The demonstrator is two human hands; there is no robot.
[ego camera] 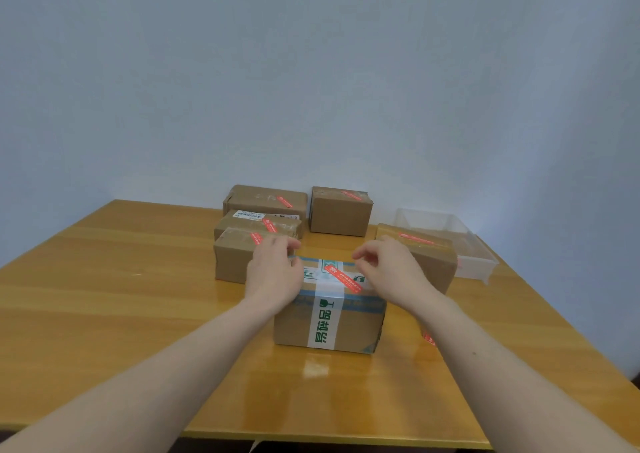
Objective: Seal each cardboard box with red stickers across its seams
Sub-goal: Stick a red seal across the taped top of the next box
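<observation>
Fingers (360, 255) of the right hand (391, 265) hang loosely curled, empty, above the red rectangular sticker (343, 278) laid diagonally across the taped brown cardboard box (329, 324) at tabletop (138, 297) centre, while the left hand (273, 272) rests on its top, apparently steadying it.

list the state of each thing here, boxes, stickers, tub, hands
front box: closed, red sticker lying on top
left hand: resting on the front box's left top edge
right hand: fingers loosely curled over the front box
clear tub: open-topped
</observation>
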